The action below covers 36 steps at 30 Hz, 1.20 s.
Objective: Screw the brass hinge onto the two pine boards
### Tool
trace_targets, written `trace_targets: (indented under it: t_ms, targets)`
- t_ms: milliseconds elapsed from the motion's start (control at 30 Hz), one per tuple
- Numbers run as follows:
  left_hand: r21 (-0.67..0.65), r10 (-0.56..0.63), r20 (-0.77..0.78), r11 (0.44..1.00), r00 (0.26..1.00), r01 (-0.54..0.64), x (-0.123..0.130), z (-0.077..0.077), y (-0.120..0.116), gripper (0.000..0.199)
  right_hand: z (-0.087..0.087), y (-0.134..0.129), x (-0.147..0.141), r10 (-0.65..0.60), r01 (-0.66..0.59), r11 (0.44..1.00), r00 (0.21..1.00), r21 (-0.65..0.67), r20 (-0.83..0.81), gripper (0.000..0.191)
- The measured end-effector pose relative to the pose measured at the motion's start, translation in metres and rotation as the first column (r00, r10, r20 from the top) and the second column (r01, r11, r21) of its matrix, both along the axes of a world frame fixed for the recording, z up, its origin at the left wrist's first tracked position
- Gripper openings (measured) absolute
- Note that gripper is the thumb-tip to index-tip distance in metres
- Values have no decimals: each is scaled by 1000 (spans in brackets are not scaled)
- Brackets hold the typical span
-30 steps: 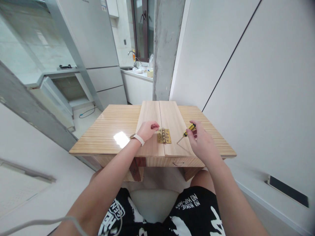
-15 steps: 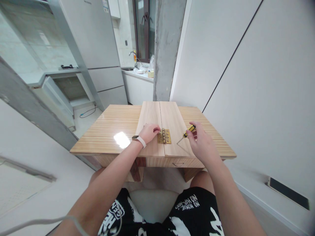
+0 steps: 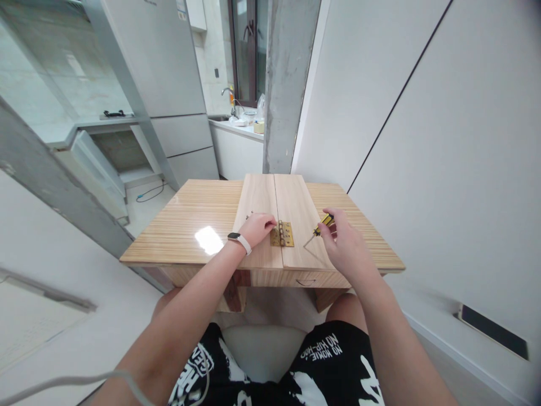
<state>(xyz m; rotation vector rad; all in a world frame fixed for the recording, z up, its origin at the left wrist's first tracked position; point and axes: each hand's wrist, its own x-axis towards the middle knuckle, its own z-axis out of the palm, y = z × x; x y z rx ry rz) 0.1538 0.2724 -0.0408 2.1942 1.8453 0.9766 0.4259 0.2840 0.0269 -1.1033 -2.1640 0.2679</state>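
Note:
Two pale wooden boards [image 3: 291, 208] lie side by side on a small wooden table [image 3: 198, 225], joined by a brass hinge [image 3: 283, 234] near their front end. My left hand [image 3: 258, 226] rests on the left board, its fingertips pinched together at the hinge's left leaf; whatever they pinch is too small to make out. My right hand [image 3: 344, 242] grips a screwdriver [image 3: 320, 226] with a yellow and black handle. Its thin shaft slants down and left, and the tip hovers just right of the hinge.
A white wall runs close along the table's right side. A grey concrete pillar [image 3: 287, 84] stands behind the table, with a fridge [image 3: 164, 84] and a sink counter [image 3: 236, 127] further back. Tiny dark bits [image 3: 249, 214] lie on the left board. My knees sit under the table's front edge.
My left hand has slid down and right until its fingertips meet the hinge's left leaf. My right hand and the screwdriver have barely shifted.

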Motion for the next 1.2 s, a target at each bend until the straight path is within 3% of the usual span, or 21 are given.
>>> trace_targets:
  t_ms: [167, 300, 433, 600, 733, 867, 1067, 1200]
  targets:
    - [-23, -8, 44, 1000, 999, 9, 1, -3, 0, 17, 2, -2, -2, 28, -29, 999, 999, -20, -44, 41]
    - [-39, -6, 104, 999, 995, 10, 4, -8, -1, 16, -1, 1, -9, 117, -132, 989, 977, -74, -177, 42]
    - [-60, 12, 168, 998, 986, -2, 4, -10, 0, 16, -2, 12, -20, 214, -288, 947, 895, -141, -390, 38]
    - [-66, 47, 211, 997, 976, -33, 3, -12, 0, 20, 13, 25, -45, 265, -418, 895, 779, -156, -568, 43]
    - [-73, 70, 235, 996, 969, -54, 4, -12, -1, 15, 20, 34, -69, 336, -512, 845, 730, -152, -595, 42]
    - [-64, 62, 247, 997, 967, -48, 3, -10, -1, 14, 10, 44, -86, 365, -546, 819, 732, -177, -575, 39]
    - [-46, 41, 245, 998, 969, -31, -1, -12, -1, 15, -2, 54, -96, 382, -554, 815, 734, -169, -561, 38]
    - [-48, 25, 260, 999, 965, -12, -3, -15, 0, 15, 0, 57, -96, 436, -594, 787, 728, -168, -529, 35]
